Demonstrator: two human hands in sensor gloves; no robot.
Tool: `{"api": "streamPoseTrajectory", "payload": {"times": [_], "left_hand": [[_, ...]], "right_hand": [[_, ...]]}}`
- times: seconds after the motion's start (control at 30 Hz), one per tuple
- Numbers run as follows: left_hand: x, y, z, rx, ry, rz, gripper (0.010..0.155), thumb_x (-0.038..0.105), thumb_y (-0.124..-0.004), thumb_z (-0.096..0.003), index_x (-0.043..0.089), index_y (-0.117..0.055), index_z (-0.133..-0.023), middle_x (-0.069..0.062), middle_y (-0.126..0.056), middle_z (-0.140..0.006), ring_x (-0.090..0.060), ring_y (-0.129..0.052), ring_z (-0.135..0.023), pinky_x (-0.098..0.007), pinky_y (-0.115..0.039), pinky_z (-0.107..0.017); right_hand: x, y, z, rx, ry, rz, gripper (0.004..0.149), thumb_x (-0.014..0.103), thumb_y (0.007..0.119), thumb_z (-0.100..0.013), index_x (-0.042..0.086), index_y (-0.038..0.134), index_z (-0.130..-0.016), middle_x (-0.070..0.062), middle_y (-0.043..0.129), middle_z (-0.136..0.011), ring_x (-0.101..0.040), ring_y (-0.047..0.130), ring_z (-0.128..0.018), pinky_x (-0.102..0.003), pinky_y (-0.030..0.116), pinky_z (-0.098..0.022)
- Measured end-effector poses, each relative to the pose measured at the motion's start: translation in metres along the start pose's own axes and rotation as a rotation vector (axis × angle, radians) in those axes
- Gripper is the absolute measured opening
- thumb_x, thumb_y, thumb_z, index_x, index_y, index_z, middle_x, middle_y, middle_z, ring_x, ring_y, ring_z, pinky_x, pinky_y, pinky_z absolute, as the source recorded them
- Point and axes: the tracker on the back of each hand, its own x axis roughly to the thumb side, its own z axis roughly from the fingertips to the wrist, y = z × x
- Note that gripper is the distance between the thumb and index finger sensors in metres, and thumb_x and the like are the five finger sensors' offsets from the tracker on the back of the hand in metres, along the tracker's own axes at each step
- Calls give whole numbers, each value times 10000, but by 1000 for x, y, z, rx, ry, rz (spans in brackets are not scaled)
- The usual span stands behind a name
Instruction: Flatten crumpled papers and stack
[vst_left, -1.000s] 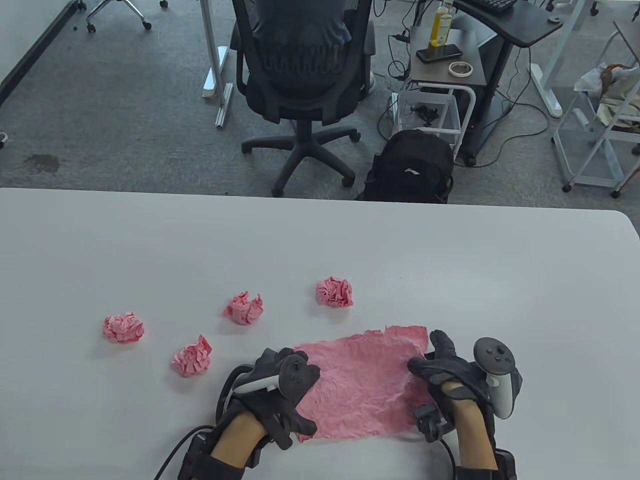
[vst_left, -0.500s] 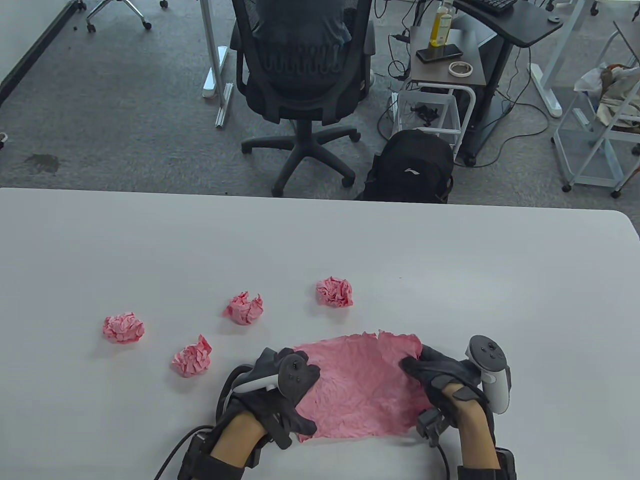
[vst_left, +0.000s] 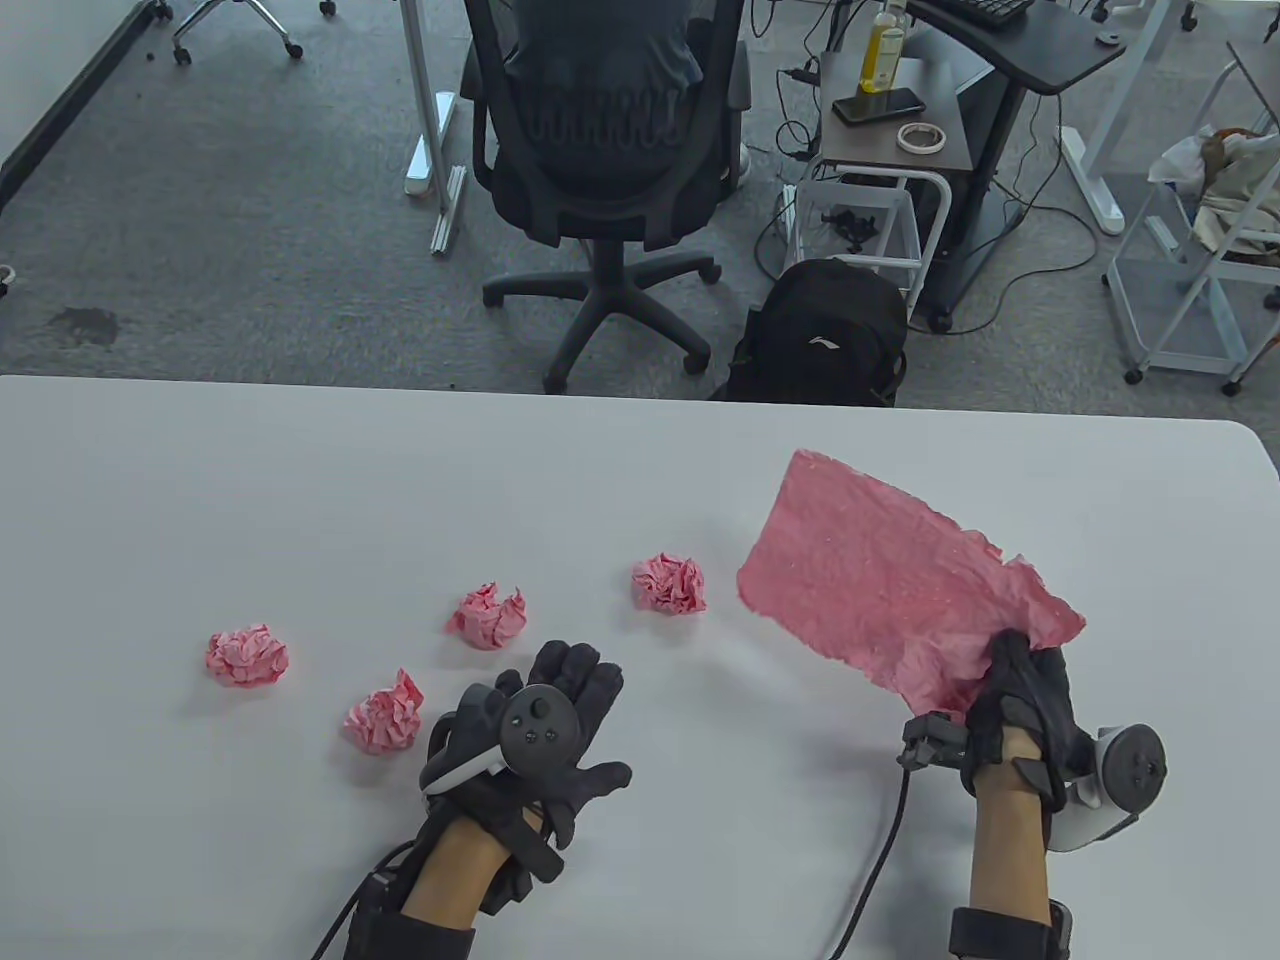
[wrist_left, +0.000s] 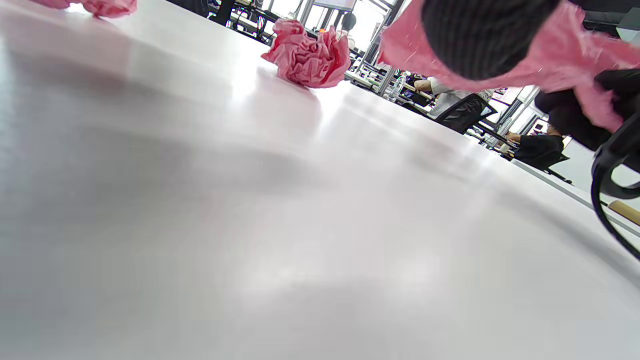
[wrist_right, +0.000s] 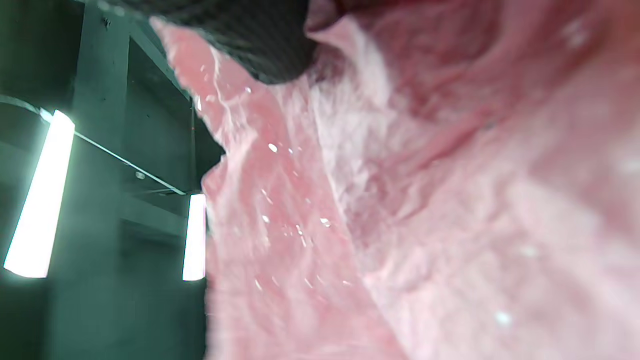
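We note the flattened pink sheet (vst_left: 880, 590) is lifted clear of the worktop (vst_left: 300, 480), pinched at one corner by our right hand (vst_left: 1020, 700); left hand (vst_left: 540, 730) relaxed, holding nothing; paper looks light, limp, tear-prone, so we judge an edge grip best

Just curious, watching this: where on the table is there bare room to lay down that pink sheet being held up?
The right hand holds the flattened sheet above the table. Bare patches: the right side under and beyond the sheet, the whole far strip, and the near middle between the hands. It is crowded left of centre, where four crumpled balls lie by the left hand.
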Motion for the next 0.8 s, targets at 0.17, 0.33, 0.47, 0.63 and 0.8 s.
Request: {"api": "streamPoseTrajectory", "payload": {"times": [0.17,0.33,0.47,0.63,0.8], "left_hand": [[-1,-3,-2,-23,4,6,908,649,-738,-487,306,-239,-1164,-25,-117,-1202,-320,-57,-1167,-668,-196,-789],[-2,0,-1,3,10,7,903,645,-735,-490,306,-240,-1164,-22,-115,-1203,-319,-55,-1167,-669,-193,-788],[-5,6,3,61,25,-5,901,645,-733,-491,304,-243,-1166,-25,-125,-1205,-326,-69,-1171,-676,-211,-788],[-10,17,11,178,53,-7,893,639,-734,-496,307,-245,-1166,-30,-146,-1212,-334,-103,-1183,-680,-237,-793],[-16,26,18,286,80,33,895,640,-733,-500,321,-226,-1165,-34,-180,-1225,-377,-180,-1196,-692,-297,-797]], "right_hand": [[-13,1,-4,-48,57,57,568,237,682,-536,71,463,-1033,-330,645,-985,-560,735,-818,-623,697,-512],[-7,-5,-5,-22,63,245,781,309,798,-531,106,258,-1056,-358,346,-1067,-604,469,-928,-675,527,-601],[0,-14,1,-78,-4,340,819,320,823,-527,130,228,-1057,-319,242,-1087,-582,361,-964,-684,446,-634],[22,-8,16,-91,-222,576,808,324,830,-522,149,256,-1062,-289,244,-1096,-560,350,-973,-674,433,-640],[39,37,46,110,-489,664,767,342,822,-521,163,321,-1072,-273,311,-1105,-552,436,-963,-673,485,-621]]}}
